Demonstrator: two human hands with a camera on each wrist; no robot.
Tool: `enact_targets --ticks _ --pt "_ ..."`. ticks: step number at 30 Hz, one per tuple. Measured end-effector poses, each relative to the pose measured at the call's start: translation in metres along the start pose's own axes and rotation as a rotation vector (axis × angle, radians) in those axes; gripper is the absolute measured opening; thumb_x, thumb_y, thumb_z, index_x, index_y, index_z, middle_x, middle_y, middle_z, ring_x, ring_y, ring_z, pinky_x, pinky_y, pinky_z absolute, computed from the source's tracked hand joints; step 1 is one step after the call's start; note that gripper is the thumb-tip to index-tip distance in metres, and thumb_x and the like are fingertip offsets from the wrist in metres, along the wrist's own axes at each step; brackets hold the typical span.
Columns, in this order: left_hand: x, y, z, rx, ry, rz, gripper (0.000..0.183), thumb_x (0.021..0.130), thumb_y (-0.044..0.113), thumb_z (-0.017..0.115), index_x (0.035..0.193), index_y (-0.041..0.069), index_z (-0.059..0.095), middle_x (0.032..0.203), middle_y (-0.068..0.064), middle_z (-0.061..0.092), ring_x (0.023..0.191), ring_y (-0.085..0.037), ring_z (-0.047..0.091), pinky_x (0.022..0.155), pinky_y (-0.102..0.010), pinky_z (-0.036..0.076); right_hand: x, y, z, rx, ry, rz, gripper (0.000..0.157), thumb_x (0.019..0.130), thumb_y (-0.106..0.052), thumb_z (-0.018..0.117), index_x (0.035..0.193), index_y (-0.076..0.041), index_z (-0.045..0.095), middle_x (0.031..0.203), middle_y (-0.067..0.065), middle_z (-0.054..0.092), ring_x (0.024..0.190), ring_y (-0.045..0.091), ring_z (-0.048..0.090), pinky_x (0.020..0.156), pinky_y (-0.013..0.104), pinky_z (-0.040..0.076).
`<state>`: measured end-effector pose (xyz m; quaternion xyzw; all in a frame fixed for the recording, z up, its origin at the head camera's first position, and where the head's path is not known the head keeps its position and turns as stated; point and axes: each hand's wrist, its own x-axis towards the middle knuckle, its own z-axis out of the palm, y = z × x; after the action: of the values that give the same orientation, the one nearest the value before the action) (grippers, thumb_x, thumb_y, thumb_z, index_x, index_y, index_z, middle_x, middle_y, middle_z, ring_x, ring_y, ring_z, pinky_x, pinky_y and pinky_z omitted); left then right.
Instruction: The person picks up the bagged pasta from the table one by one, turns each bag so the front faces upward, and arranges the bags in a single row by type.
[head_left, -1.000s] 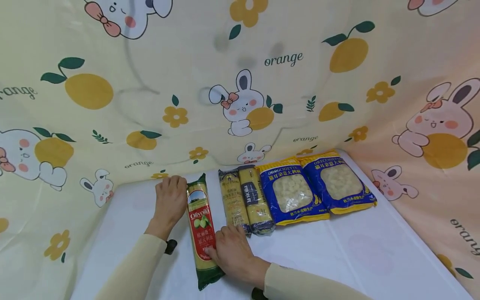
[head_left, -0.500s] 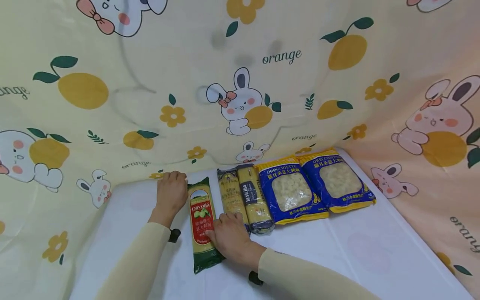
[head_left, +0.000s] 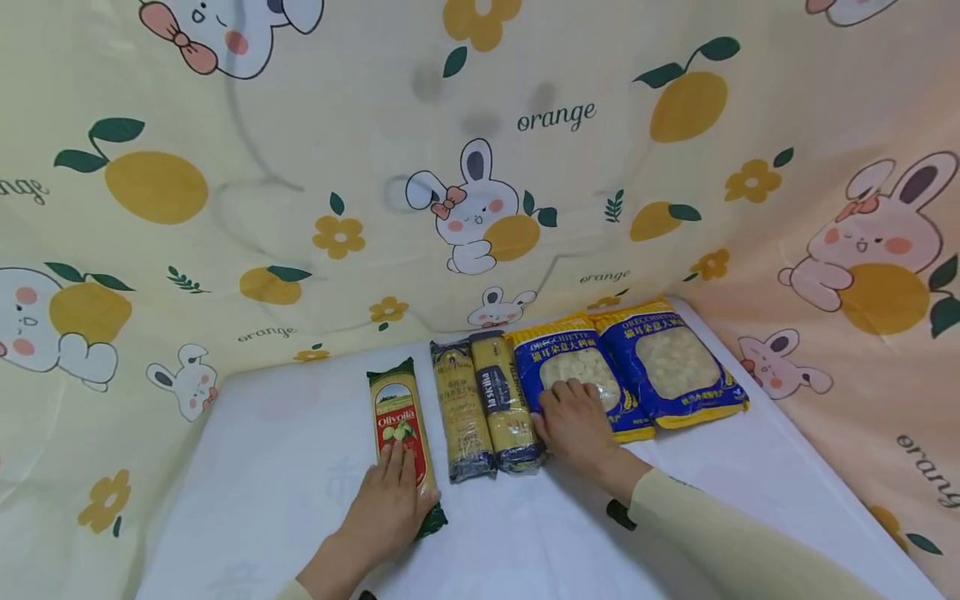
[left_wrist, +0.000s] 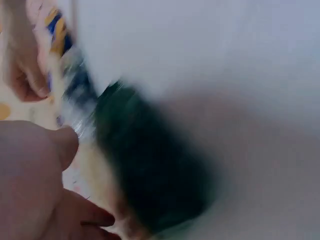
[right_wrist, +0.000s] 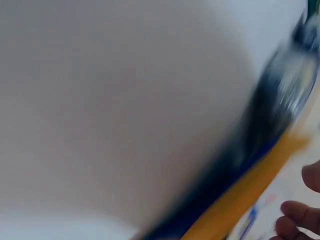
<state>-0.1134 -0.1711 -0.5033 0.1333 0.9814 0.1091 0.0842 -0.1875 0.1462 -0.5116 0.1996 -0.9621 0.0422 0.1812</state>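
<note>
Flat over the lower half of a green-ended spaghetti packet with a red label [head_left: 393, 400] lies my left hand [head_left: 381, 508], fingers straight. The packet's dark green end [left_wrist: 155, 160] shows blurred in the left wrist view. My right hand [head_left: 583, 433] is over the lower left part of a blue and yellow bag of orecchiette [head_left: 534, 354], its fingers loosely bent. That hand's thumb side is close to a spaghetti packet with a dark blue label [head_left: 498, 392]. Another clear spaghetti packet [head_left: 459, 400] stands in the row left of that one.
A second blue orecchiette bag [head_left: 678, 367] lies at the right end of the row, against the first. All the packages lie on a white-covered table [head_left: 285, 467]. A printed curtain [head_left: 360, 150] with rabbits and oranges hangs right behind the table.
The spaghetti packet with the red label has moved up the table, nearer the row. My left hand has gone from its upper end to its lower half. My right hand has left it for the orecchiette bag.
</note>
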Motion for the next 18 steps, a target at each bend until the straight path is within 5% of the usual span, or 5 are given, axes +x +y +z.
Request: enact_targets --ticks 7,14,18 --pt "-0.004 -0.008 0.021 0.031 0.013 0.013 0.071 0.111 0.038 0.049 0.157 -0.014 0.035 0.168 -0.035 0.025 0.159 -0.051 0.019 0.122 -0.067 0.029 -0.013 0.059 0.001 -0.025 -0.06 0.07 0.036 0.102 -0.035 0.071 0.111 -0.001 0.062 0.113 0.019 0.063 0.112 0.042 0.059 0.096 0.061 0.047" --pt "0.016 -0.031 0.015 0.052 0.025 0.027 0.071 0.111 0.036 0.047 0.161 -0.011 0.03 0.171 -0.03 0.021 0.161 -0.046 0.017 0.128 -0.061 0.022 -0.016 0.07 0.003 -0.005 -0.129 0.098 0.05 0.105 -0.041 0.065 0.128 0.003 0.057 0.131 0.024 0.059 0.128 0.047 0.056 0.105 0.066 0.045" --pt "0.023 -0.034 0.014 0.035 -0.003 0.031 0.072 0.11 0.036 0.048 0.162 -0.009 0.026 0.173 -0.027 0.018 0.162 -0.044 0.014 0.13 -0.059 0.019 -0.017 0.071 0.005 -0.012 -0.112 0.086 0.046 0.105 -0.038 0.065 0.125 0.003 0.057 0.129 0.025 0.059 0.126 0.047 0.057 0.102 0.065 0.046"
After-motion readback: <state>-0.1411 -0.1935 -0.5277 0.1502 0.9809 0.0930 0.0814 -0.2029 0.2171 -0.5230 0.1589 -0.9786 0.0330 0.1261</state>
